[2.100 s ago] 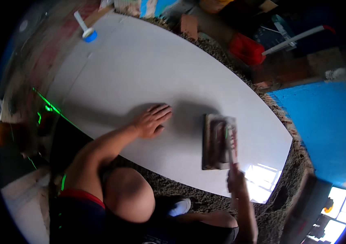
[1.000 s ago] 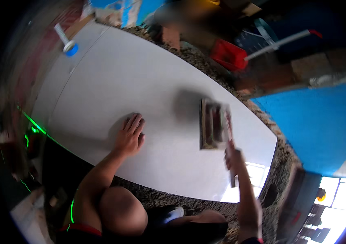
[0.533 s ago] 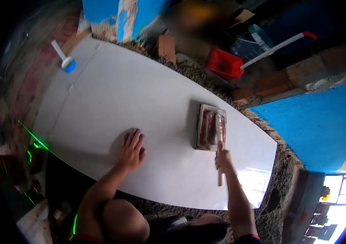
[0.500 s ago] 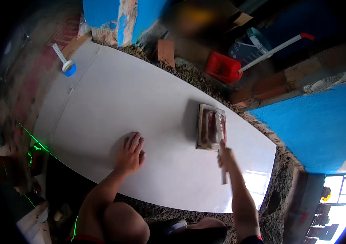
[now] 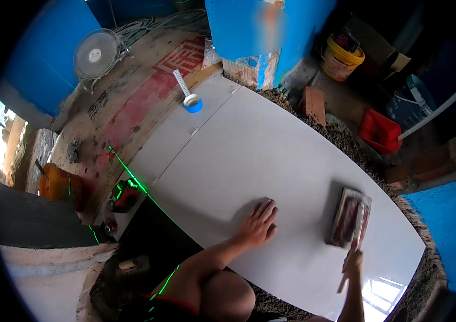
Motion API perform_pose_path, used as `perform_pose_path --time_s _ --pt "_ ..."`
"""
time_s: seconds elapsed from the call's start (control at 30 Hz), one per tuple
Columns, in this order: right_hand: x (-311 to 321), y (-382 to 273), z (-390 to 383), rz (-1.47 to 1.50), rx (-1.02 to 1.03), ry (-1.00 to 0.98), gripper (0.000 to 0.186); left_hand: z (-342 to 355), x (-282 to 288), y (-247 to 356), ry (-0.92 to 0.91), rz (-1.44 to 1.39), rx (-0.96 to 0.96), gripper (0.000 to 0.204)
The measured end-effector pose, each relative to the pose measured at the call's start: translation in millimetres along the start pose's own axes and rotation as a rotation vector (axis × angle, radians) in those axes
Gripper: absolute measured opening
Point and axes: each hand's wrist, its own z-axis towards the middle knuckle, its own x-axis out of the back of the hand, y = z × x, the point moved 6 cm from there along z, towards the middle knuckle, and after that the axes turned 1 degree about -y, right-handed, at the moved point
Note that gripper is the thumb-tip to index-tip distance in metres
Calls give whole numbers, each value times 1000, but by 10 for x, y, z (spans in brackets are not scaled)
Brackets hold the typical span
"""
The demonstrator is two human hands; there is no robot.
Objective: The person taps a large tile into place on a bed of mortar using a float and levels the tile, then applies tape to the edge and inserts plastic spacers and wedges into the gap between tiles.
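Note:
A large glossy white tile (image 5: 287,155) lies before me on rough mortar. My left hand (image 5: 260,225) rests palm down near its middle, fingers stretched out and holding nothing. To the right, my right hand (image 5: 353,262) is closed around a long light-coloured handle (image 5: 342,284) that sticks out below the fist. The far end of this handle is blurred against a rectangular board-like block (image 5: 340,225) with a dark reddish, worn top, so I cannot tell whether the two are joined. The block is on or just above the tile.
A blue cup-like piece with a white strip (image 5: 192,105) sits on the neighbouring tile. Left of the tile, a device (image 5: 124,196) stands beside a green laser line. Beyond the far edge are a brick (image 5: 313,104), red dustpan (image 5: 379,131) and yellow bucket (image 5: 342,59). A fan (image 5: 96,53) stands far left.
My view has swung left, bringing the fan and orange bucket into sight and shifting the tile rightward in the picture. The left hand stays flat; the right still grips the handle by the block.

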Motion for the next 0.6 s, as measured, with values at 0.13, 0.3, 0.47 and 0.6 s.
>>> perform_pose_path --time_s 0.13,0.3,0.47,0.6 --pt "663 -580 173 226 188 -223 62 46 20 -27 59 -31 -14 56" --pt "2045 -500 -484 609 501 -41 53 89 43 25 16 27 13 56" --pt "960 634 -748 385 702 237 57 14 12 18 68 56 12 57" --pt "-357 1080 -348 -56 107 -248 59 68 -69 -51 48 -11 21 54"
